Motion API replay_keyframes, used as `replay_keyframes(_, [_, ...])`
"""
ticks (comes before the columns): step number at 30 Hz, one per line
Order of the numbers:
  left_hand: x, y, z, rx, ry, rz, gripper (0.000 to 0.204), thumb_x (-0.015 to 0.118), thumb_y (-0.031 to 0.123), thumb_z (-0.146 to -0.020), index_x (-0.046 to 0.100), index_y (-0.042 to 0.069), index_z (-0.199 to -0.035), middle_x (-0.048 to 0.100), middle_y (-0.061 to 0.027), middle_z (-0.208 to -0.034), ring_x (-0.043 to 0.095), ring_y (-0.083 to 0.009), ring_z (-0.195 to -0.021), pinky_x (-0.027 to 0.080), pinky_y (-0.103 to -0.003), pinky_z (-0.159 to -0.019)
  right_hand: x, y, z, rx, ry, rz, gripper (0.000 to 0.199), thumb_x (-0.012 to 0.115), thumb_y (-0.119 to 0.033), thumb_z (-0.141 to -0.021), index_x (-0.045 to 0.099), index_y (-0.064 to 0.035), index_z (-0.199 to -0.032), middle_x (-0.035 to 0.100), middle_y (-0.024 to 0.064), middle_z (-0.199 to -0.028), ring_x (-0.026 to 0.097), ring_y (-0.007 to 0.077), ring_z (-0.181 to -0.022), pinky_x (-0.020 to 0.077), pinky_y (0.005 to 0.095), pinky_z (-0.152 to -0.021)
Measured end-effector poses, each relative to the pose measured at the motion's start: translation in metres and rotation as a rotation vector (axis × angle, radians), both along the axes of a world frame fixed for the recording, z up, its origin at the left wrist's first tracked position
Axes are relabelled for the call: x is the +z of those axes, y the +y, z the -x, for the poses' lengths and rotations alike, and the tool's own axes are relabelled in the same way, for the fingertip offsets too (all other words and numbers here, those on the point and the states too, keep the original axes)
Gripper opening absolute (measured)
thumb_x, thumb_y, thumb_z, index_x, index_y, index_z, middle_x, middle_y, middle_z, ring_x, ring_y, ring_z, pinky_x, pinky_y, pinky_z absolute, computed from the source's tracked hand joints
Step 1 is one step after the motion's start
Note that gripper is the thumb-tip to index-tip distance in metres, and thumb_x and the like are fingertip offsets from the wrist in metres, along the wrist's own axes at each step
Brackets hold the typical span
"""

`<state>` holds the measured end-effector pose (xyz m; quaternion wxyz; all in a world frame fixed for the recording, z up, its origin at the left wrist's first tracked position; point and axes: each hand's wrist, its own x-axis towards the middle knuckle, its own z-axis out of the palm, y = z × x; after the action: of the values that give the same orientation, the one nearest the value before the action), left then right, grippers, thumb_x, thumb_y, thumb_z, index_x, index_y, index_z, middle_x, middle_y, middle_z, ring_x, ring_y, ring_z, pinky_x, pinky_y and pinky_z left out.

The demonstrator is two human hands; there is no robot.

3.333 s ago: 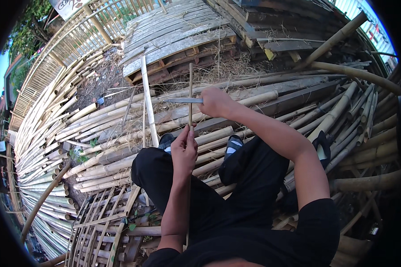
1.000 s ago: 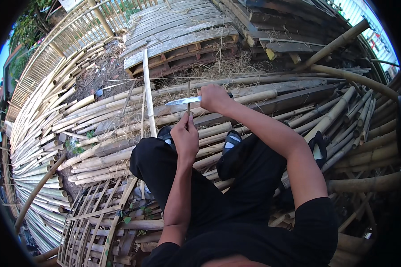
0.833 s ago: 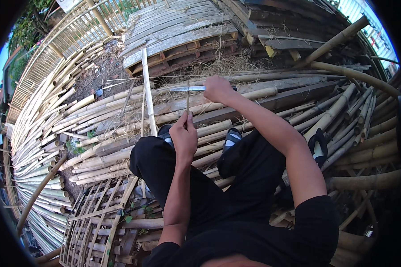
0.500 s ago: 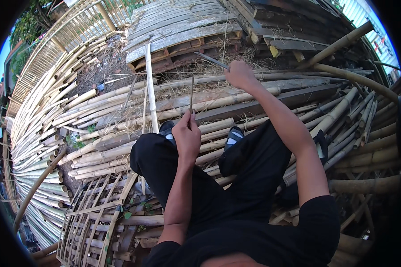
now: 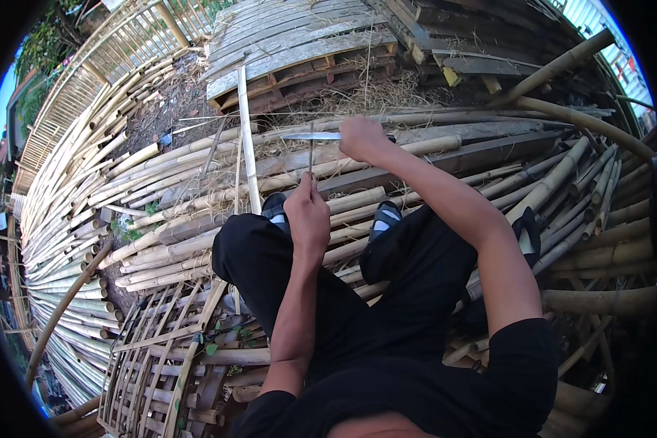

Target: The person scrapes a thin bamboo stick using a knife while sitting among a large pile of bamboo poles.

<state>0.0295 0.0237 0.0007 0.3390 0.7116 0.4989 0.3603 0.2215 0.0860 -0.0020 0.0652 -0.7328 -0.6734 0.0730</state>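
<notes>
My right hand (image 5: 363, 139) is closed round the dark handle of a knife, its long pale blade (image 5: 312, 136) pointing left and lying nearly level. The blade crosses the upper end of a thin brown stick (image 5: 311, 159); whether they touch, I cannot tell. Upright in my left hand (image 5: 307, 217), that stick is pinched between thumb and fingers. Left of my left hand a long pale split-bamboo strip (image 5: 247, 139) leans from the pallets down toward my foot.
Wooden pallets (image 5: 299, 62) are stacked ahead. Long bamboo poles (image 5: 219, 212) lie under and around my feet, with more piled at left. A bamboo lattice (image 5: 157, 350) sits at lower left. Thick poles (image 5: 562, 69) jut in at right.
My right hand has moved left and slightly down, bringing the knife from a tilted position to nearly level across the stick. My left hand has barely moved.
</notes>
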Motion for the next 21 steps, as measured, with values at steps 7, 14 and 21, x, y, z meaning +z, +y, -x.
replay_keyframes(7, [0.013,-0.015,0.005,0.02,-0.001,-0.129,0.021,0.048,0.003,-0.093,0.058,-0.01,-0.105,0.057,-0.0262,-0.071,0.056,-0.039,-0.061,0.042,-0.039,-0.056,0.018,0.011,-0.071,-0.419,0.105,-0.085,0.025,0.059,-0.02,-0.078,0.069,0.0011,-0.086,0.068,0.023,-0.085,0.067,0.0372,-0.083,0.0542,0.045,-0.074])
replay_keyframes(14, [0.004,-0.005,0.006,0.031,0.047,-0.063,0.022,0.049,0.004,-0.092,0.059,-0.01,-0.107,0.058,-0.0269,-0.074,0.059,-0.0397,-0.065,0.044,-0.041,-0.058,0.025,-0.01,-0.03,-0.158,0.202,0.056,0.025,0.06,-0.02,-0.077,0.069,0.0014,-0.086,0.067,0.0245,-0.087,0.066,0.0393,-0.084,0.0532,0.0457,-0.076])
replay_keyframes(21, [-0.001,-0.007,0.005,0.025,0.105,-0.084,0.022,0.048,0.005,-0.093,0.058,-0.01,-0.106,0.058,-0.0281,-0.074,0.059,-0.0424,-0.069,0.043,-0.045,-0.061,0.009,-0.024,0.028,0.045,0.136,0.145,0.024,0.056,-0.015,-0.074,0.067,0.0037,-0.083,0.065,0.0264,-0.088,0.065,0.0394,-0.087,0.0528,0.0452,-0.078])
